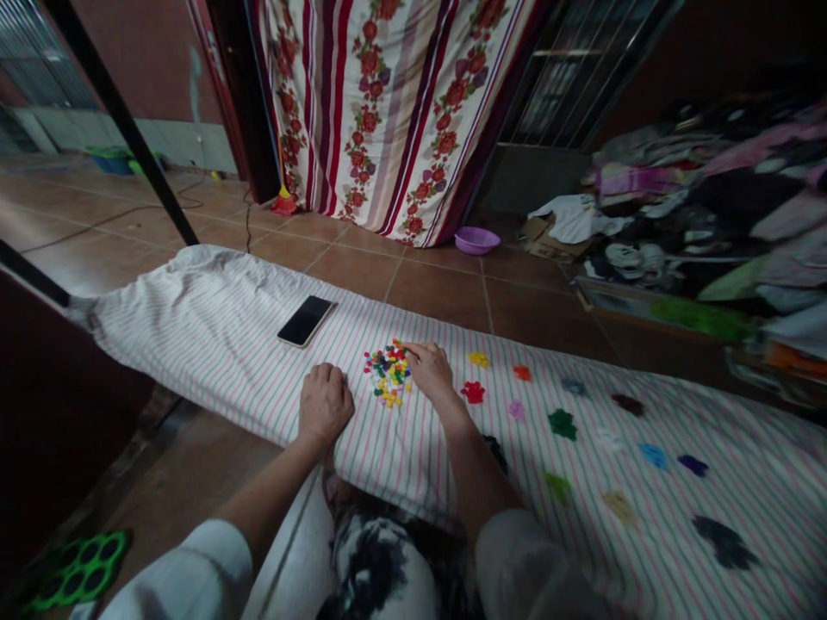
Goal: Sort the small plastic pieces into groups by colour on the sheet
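A mixed pile of small coloured pieces (389, 372) lies on the striped cloth (375, 439), too small to name more exactly. At its right edge is my right hand (430, 368), thumb and fingertips drawn together among the pieces; whatever they pinch is hidden. My left hand (326, 401) rests on the cloth left of the pile, fingers curled in, with nothing visible in it. To the right lie separate single-colour heaps, among them a yellow heap (478, 358), a red heap (473, 393), a dark green heap (562, 424) and a blue heap (654, 455).
A phone (306, 321) lies flat behind my left hand. Beyond the cloth, a flowered curtain (388, 112) hangs over a doorway, with a purple basin (476, 241) on the tiled floor. Clothes (698, 189) are heaped at right. A black pole (129, 120) rises at left.
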Tool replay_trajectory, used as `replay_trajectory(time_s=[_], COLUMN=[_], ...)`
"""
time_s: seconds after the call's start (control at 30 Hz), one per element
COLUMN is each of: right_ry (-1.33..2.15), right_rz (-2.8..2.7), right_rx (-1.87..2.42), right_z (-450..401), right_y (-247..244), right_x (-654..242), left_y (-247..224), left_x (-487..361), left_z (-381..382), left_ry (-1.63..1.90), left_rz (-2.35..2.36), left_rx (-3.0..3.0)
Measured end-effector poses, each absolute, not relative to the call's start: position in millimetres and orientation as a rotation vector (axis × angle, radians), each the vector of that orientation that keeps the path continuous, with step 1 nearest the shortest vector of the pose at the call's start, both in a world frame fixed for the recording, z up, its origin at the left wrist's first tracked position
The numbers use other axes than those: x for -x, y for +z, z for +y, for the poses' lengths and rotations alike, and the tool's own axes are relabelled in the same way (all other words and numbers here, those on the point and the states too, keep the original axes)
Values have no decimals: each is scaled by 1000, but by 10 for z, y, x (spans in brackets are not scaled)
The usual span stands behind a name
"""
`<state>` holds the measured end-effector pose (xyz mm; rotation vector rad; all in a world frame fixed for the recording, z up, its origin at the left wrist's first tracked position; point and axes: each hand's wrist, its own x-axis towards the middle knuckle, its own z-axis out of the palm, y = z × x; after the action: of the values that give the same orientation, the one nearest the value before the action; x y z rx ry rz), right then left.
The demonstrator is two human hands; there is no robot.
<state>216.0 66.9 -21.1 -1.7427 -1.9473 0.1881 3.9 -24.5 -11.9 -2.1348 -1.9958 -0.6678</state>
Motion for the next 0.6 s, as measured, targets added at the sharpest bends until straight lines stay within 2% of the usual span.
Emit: replay_trajectory(time_s=[0.6], right_ry=[448], right_rz=[-1752], right_rx=[1484], right_z=[753], right_y=[-294], right_x=[-2176], left_y=[-114], left_x=[-50], left_z=[-262], left_ry=[-690], left_rz=[-1982], left_rx=[2122])
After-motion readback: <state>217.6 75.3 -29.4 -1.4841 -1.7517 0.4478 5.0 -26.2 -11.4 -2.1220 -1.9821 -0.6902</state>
